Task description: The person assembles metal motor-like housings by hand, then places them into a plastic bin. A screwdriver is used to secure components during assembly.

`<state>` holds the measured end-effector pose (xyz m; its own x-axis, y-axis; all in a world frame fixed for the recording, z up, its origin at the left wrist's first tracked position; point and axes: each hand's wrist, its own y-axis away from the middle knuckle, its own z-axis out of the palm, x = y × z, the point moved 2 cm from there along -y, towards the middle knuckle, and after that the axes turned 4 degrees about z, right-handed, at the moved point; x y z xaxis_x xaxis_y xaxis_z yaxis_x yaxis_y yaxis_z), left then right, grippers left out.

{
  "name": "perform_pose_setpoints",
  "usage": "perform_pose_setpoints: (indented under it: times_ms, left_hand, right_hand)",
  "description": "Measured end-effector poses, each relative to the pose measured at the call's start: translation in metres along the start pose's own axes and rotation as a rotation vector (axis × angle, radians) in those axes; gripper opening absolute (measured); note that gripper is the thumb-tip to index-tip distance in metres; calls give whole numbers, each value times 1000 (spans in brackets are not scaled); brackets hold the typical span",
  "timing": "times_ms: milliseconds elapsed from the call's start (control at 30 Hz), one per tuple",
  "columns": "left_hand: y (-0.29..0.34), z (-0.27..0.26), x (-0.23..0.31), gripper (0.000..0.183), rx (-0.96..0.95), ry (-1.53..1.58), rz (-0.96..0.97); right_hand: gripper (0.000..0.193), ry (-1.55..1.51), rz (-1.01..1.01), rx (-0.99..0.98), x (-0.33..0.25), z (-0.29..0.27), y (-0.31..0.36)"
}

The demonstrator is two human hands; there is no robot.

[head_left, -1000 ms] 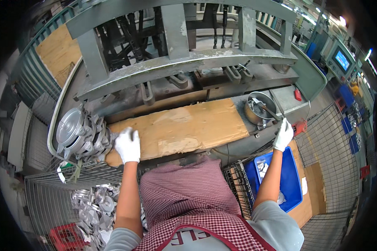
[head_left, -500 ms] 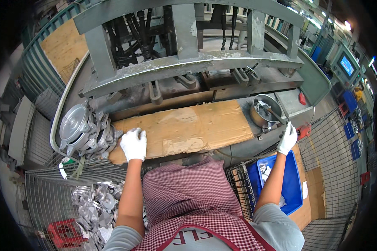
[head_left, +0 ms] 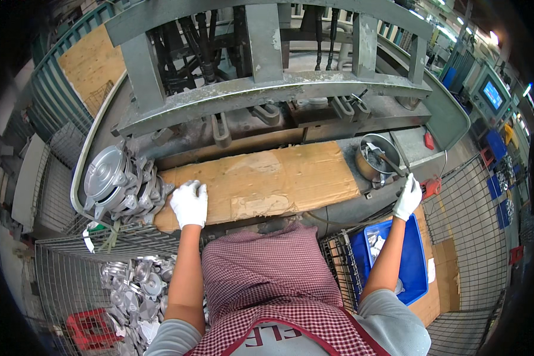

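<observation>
My left hand (head_left: 189, 204), in a white glove, rests on the left end of a worn cardboard sheet (head_left: 279, 178). Its thumb stands apart from the fingers, and nothing shows in it. Just left of it is a leaning stack of silvery round metal castings (head_left: 108, 175) with lugs. On the right, my gloved right hand (head_left: 408, 199) pinches the end of a dark, slim metal tool (head_left: 393, 165). That tool slants into a round metal pot (head_left: 365, 169) holding grey scraps; its working end is hard to make out.
Beyond the cardboard stands a grey machine frame (head_left: 267, 89) with black hoses. At lower left, a wire cage (head_left: 65, 279) holds many castings and a red crate (head_left: 92, 329). A blue bin (head_left: 418, 261) sits below my right forearm. A lit control screen (head_left: 492, 95) stands far right.
</observation>
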<state>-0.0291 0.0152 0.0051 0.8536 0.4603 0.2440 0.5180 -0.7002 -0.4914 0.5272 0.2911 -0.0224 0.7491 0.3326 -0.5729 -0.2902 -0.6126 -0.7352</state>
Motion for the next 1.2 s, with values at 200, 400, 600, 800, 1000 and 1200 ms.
perform_pose_setpoints:
  times_ms: [200,400,600,800,1000,1200]
  left_hand:
    - [0,1,3,27,12,7,-6]
    - [2,-1,0,26,17,9,1]
    - [0,-3,1,26,-10,23,-4]
    - [3,2,-3,26,49,-29,11]
    - [2,1,-1,25,14,14,-11]
    - [4,1,-4,25,-3,17,-23]
  right_hand:
    - [33,32,94,-54,-8,-8,-3]
    - [36,-87,113,-80,-60,-30,-7]
    - [62,-219,505,308,1,-59,-47]
    - [57,-123,524,115,10,-43,-46]
    - [45,-483,474,121,-58,-73,-17]
    - [60,-105,260,-739,-210,-21,25]
